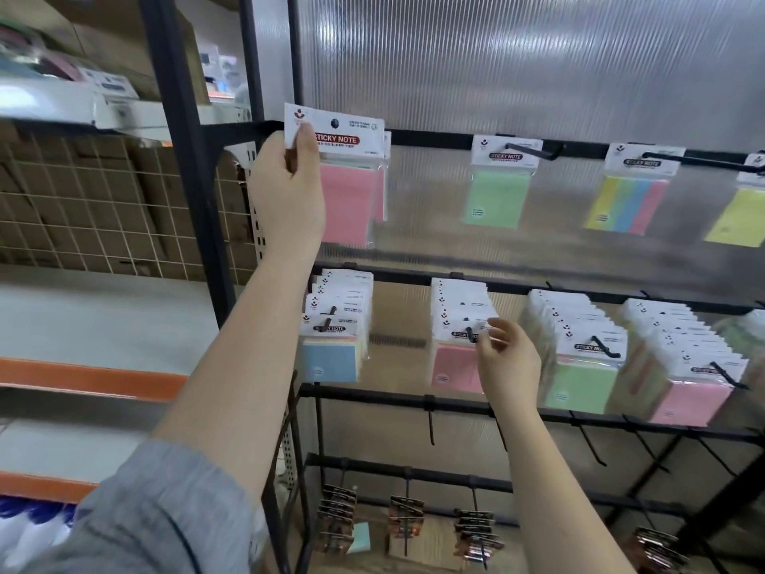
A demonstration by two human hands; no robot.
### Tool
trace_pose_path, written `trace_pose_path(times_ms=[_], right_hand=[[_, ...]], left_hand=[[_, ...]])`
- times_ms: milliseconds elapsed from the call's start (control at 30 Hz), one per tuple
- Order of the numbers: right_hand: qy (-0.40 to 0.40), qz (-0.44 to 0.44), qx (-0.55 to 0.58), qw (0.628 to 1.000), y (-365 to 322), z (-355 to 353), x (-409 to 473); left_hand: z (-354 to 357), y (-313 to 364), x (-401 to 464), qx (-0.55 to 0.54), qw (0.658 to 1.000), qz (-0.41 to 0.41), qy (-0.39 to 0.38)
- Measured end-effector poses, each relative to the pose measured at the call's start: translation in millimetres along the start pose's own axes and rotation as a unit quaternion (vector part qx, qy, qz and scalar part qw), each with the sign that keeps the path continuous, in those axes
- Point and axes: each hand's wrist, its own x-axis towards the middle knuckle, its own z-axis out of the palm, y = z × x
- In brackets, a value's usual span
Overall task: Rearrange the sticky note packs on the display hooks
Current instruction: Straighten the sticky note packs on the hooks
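My left hand (pixel 285 192) is raised to the top rail and grips the white header of a pink sticky note pack (pixel 347 200) at the leftmost hook; another pack hangs just behind it. Lower down, my right hand (pixel 507 360) pinches the header of the front pink pack (pixel 455 362) in a full row on the second rail's hook. A green pack (pixel 499 196), a multicolour pack (pixel 627 205) and a yellow pack (pixel 737 217) hang singly on the top rail.
The second rail also carries full rows fronted by a blue pack (pixel 331 358), a green pack (pixel 579 387) and a pink pack (pixel 687 403). Bare hooks (pixel 430 424) stick out of the third rail. Dark clip packs (pixel 405 519) hang lowest. A black frame post (pixel 182 151) stands left.
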Motion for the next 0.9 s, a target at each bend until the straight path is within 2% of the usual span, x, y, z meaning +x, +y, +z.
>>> trace_pose_path(times_ms=[200, 400, 733, 900], right_hand=[[0.032, -0.021, 0.017, 0.999, -6.5, 3.2, -4.5], [0.039, -0.032, 0.028, 0.998, -8.8, 4.8, -5.6], [0.033, -0.036, 0.039, 0.998, -12.3, 10.5, -2.2], [0.032, -0.039, 0.043, 0.998, -14.5, 7.2, 3.3]], left_hand=[[8.1, -6.0, 8.6, 0.030, 1.000, -0.002, 0.005], [8.9, -9.5, 6.0, 0.012, 0.998, 0.012, 0.054], [20.3, -21.8, 12.6, 0.004, 0.999, -0.016, 0.028], [39.8, -39.6, 23.1, 0.005, 0.998, -0.068, -0.008]])
